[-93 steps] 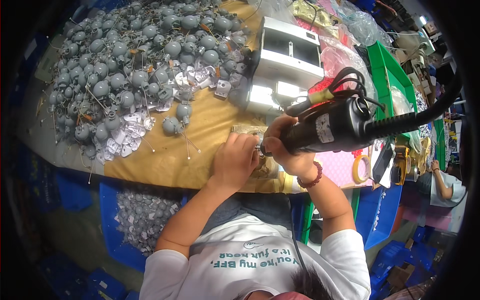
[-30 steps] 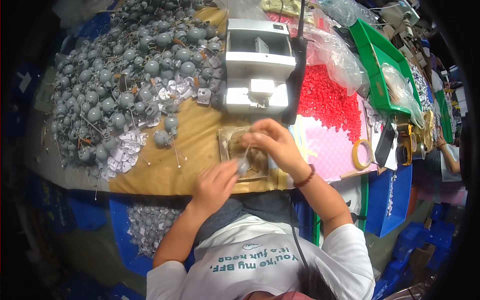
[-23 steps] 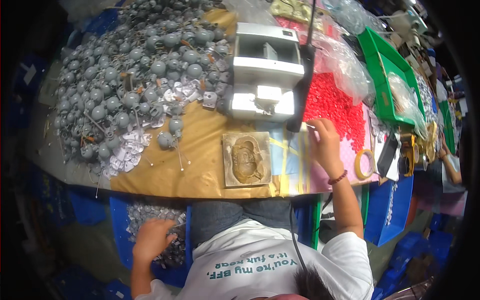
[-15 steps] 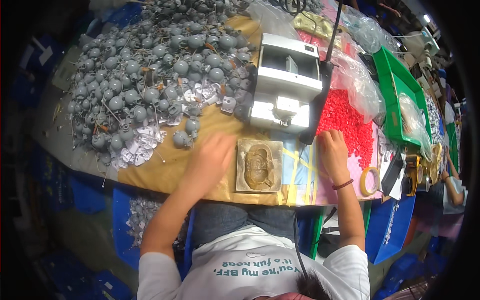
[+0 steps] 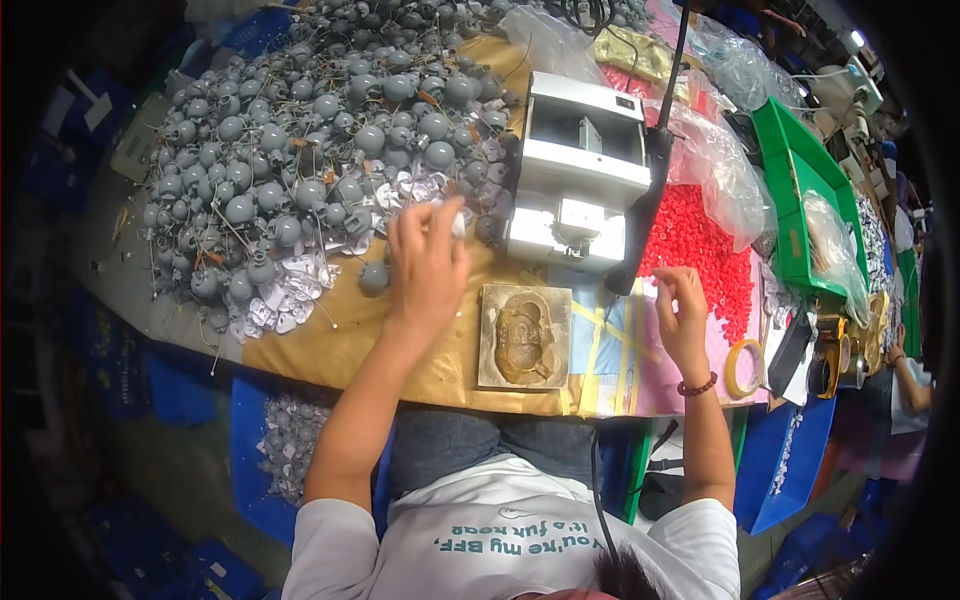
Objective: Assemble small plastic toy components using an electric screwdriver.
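My left hand (image 5: 428, 265) is over the tan table covering, at the near edge of a heap of grey round-headed plastic parts (image 5: 240, 210). Its fingers are stretched out and apart, and a small whitish part (image 5: 460, 224) shows beside the fingertips. One loose grey ball part (image 5: 374, 277) lies just left of this hand. At the near edge of a pile of small red pieces (image 5: 700, 240), my right hand (image 5: 683, 312) has thumb and forefinger pinched together. Whatever they hold is too small to name. Between the hands lies a square metal mould block (image 5: 524, 337) with a figure-shaped hollow.
A white machine (image 5: 580, 170) with a dark upright bar stands behind the block. White flat parts (image 5: 290, 290) lie by the grey heap. To the right are a yellow tape roll (image 5: 744, 367) and a green tray (image 5: 785, 190). Blue bins (image 5: 250, 470) stand below the table edge.
My left hand has moved away from me to the edge of the grey heap. My right hand has drawn back slightly from the red pieces, its fingertips now pinched.
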`<state>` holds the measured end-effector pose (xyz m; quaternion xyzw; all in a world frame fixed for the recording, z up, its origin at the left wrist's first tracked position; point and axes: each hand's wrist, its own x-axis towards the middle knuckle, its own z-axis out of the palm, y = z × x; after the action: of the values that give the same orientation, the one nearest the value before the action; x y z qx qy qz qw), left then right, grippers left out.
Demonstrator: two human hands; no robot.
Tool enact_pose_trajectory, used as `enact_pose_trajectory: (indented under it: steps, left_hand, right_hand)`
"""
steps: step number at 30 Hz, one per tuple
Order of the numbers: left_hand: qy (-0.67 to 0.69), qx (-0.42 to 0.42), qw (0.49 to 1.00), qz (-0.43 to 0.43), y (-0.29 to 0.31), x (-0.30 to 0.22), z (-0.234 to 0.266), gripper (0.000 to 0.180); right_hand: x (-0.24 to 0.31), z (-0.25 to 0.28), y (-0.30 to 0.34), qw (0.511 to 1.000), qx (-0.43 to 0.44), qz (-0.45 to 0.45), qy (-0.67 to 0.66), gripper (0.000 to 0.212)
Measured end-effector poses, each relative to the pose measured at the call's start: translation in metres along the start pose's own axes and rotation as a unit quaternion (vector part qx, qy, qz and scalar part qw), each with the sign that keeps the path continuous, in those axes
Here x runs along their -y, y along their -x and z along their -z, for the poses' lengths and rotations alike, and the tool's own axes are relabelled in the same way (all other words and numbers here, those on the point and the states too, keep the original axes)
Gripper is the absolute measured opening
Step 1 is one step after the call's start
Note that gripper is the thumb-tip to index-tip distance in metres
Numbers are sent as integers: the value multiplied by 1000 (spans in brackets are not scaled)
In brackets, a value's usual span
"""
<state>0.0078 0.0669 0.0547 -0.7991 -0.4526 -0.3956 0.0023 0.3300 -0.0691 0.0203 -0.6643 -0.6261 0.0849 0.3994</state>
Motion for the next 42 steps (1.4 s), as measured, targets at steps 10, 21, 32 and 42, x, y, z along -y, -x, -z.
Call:
enact_pose_trajectory:
  steps: [10, 21, 32, 42]
  left_hand:
    - [145, 214, 956, -141, 70, -52, 19, 36]
    - [221, 218, 949, -49, 80, -51, 11, 23]
    - [292, 201, 929, 102, 83, -40, 10, 38]
    - [-110, 60, 982, 141, 78, 43, 45, 40]
  right_hand:
    - [53, -31, 14, 961, 127, -39, -244, 7]
    - [71, -61, 19, 911, 148, -65, -380, 11]
    - [100, -83, 4, 959, 95, 253, -81, 18]
    - [102, -86, 14, 955, 126, 268, 8, 26]
